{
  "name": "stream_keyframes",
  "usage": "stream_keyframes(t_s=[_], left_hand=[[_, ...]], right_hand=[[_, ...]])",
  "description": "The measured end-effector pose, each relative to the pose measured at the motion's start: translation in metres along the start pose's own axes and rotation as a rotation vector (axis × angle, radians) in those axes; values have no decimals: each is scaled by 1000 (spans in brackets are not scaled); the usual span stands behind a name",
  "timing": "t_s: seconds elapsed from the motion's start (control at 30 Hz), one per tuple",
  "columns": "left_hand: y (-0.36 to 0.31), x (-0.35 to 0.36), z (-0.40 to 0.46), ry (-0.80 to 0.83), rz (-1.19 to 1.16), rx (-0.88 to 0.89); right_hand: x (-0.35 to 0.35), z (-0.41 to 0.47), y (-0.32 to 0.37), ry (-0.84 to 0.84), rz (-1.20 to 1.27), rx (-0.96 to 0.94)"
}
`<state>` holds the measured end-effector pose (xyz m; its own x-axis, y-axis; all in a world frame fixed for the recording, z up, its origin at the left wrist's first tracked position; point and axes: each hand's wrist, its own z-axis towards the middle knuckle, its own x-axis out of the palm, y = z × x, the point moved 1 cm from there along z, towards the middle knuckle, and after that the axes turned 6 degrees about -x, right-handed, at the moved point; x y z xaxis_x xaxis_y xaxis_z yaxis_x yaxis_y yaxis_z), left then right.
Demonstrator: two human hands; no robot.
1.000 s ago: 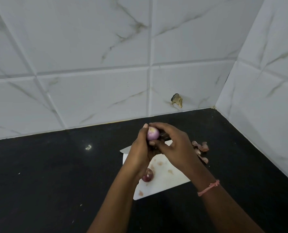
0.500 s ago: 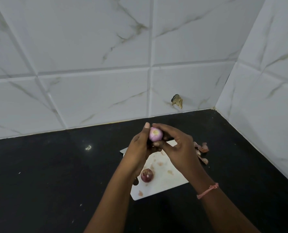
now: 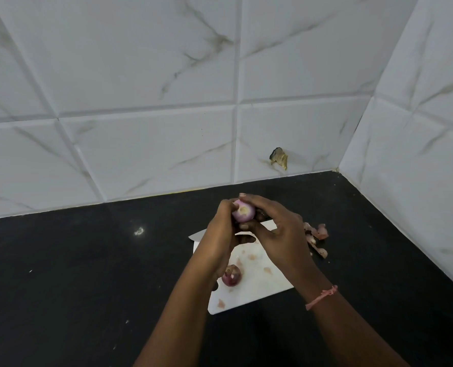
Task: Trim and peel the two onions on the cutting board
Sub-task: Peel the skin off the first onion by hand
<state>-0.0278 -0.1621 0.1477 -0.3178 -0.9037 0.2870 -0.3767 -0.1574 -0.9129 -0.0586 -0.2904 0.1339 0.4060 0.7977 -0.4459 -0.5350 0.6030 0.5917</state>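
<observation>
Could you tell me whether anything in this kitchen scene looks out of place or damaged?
Yes: a brownish chipped patch mars the wall tile just above the counter. Onion peels lie on the counter beside the board, not on it.

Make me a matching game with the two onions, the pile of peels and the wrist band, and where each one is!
Things:
1. pale onion
2. dark onion
3. peels
4. pink band

Places:
A. lying on the white cutting board
B. on the black counter, right of the board
C. round the right wrist
D. held up between both hands

Pairs: 1-D, 2-A, 3-B, 4-C
</observation>
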Motion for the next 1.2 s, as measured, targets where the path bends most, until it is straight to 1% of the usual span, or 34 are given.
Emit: stream_keyframes(t_s=[0.07,0.33,0.57,0.77,0.93,1.07,1.2], left_hand=[[0,-2,2,18,-11,1],[2,-7,3,80,36,50],[3,-10,5,1,75,22],[1,-10,3,27,77,47],[1,-12,2,9,116,44],[2,-12,4,9,84,40],[2,-13,4,19,60,38]], right_hand=[[0,0,0,3,-13,-16],[2,-2,-3,-24,85,61],[2,1,-5,14,125,67],[2,0,-6,15,169,77],[2,1,-6,64,208,76],[3,2,-4,52,214,54],[5,1,-3,40,226,69]])
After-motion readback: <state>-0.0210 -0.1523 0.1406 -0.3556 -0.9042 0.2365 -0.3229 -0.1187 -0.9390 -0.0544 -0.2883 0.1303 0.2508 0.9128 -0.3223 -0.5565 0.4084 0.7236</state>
